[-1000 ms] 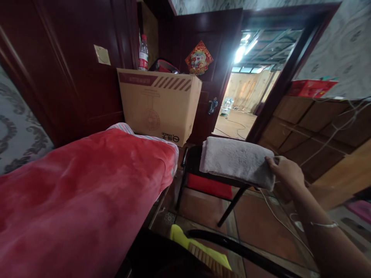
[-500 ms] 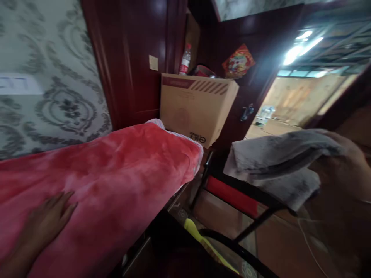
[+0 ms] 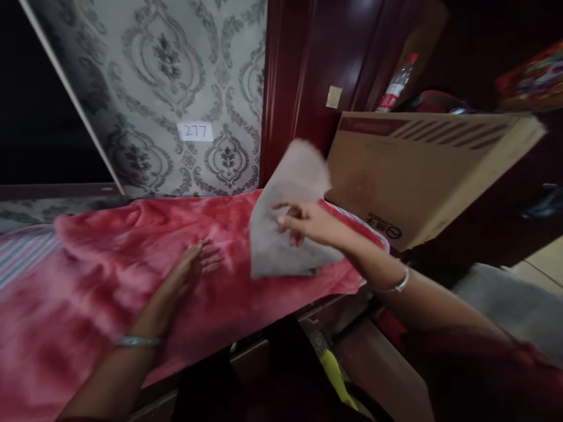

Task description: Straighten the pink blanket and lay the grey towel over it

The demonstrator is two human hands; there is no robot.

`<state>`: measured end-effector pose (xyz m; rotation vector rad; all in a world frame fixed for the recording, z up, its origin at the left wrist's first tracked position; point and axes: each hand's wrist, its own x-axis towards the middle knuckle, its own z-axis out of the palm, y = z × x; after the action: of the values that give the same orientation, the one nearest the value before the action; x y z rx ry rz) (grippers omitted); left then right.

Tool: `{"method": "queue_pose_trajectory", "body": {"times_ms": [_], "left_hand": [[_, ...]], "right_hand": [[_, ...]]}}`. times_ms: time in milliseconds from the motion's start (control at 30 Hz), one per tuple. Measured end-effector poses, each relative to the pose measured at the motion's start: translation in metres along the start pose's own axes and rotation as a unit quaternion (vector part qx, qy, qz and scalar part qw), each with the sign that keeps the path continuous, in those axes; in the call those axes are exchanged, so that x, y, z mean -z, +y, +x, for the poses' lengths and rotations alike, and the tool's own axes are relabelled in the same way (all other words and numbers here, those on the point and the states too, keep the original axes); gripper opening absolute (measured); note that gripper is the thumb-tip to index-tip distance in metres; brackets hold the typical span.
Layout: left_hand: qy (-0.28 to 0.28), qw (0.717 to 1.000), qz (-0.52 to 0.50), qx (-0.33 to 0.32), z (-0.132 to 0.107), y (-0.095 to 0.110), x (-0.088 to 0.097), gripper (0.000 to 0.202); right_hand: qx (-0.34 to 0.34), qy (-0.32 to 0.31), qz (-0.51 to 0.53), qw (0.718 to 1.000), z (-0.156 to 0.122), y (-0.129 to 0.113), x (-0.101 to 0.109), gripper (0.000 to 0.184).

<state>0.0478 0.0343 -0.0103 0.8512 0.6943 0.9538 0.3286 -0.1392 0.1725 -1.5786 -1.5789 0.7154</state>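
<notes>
My right hand (image 3: 308,223) grips a grey folded towel (image 3: 285,217) and holds it over the right end of a red plush blanket (image 3: 132,275) spread on a bed. The towel's upper corner flaps up, blurred by motion. My left hand (image 3: 191,269) lies flat on the red blanket with fingers stretched out, a little to the left of the towel. A bracelet shows on each wrist.
A large cardboard box (image 3: 422,170) stands at the bed's right end with a water bottle (image 3: 396,85) behind it. Patterned wallpaper with a "277" label (image 3: 194,131) and dark red wood panels (image 3: 308,70) back the bed. A second grey cloth (image 3: 505,299) lies low right.
The view has swung left. My right hand has carried the grey towel from the chair over to the red blanket. My left hand has slid rightward along the blanket.
</notes>
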Motion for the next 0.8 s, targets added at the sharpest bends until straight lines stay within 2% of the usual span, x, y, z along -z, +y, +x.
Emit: {"method": "queue_pose_trajectory", "body": {"times_ms": [33,100,167,233,300,367,467,567,700,800], "left_hand": [[-0.004,1.0,0.004,0.024,0.001,-0.003,0.002,0.045],[0.014,0.998,0.015,0.061,0.003,-0.01,0.004,0.038],[0.045,0.997,0.023,0.06,0.003,-0.017,0.005,0.033],[0.054,0.998,0.026,0.034,0.003,-0.024,0.006,0.033],[0.049,0.998,0.025,0.015,0.002,-0.029,0.008,0.033],[0.046,0.999,0.025,0.006,0.001,-0.032,0.011,0.028],[0.033,0.999,0.026,0.002,0.001,-0.034,0.015,0.027],[0.029,0.999,0.029,0.0,0.001,-0.034,0.016,0.028],[0.061,0.997,0.046,-0.014,-0.005,-0.031,0.01,0.024],[0.08,0.994,0.057,-0.041,-0.014,-0.015,0.004,0.025]], "right_hand": [[-0.02,-0.031,0.023,0.999,0.007,0.018,-0.016,0.039],[-0.06,-0.018,0.02,0.998,0.022,0.06,-0.03,0.035],[-0.105,0.025,-0.061,0.992,0.036,0.104,-0.028,0.035],[-0.134,0.054,-0.194,0.97,0.047,0.14,-0.023,0.036],[-0.146,0.055,-0.284,0.946,0.052,0.164,-0.025,0.035],[-0.152,0.041,-0.313,0.937,0.053,0.176,-0.034,0.031],[-0.163,0.035,-0.333,0.928,0.05,0.179,-0.05,0.031],[-0.16,0.045,-0.349,0.922,0.052,0.17,-0.059,0.031],[-0.14,0.051,-0.34,0.928,0.075,0.136,-0.07,0.028],[-0.054,0.039,-0.286,0.956,0.103,0.1,-0.088,0.025]]}}
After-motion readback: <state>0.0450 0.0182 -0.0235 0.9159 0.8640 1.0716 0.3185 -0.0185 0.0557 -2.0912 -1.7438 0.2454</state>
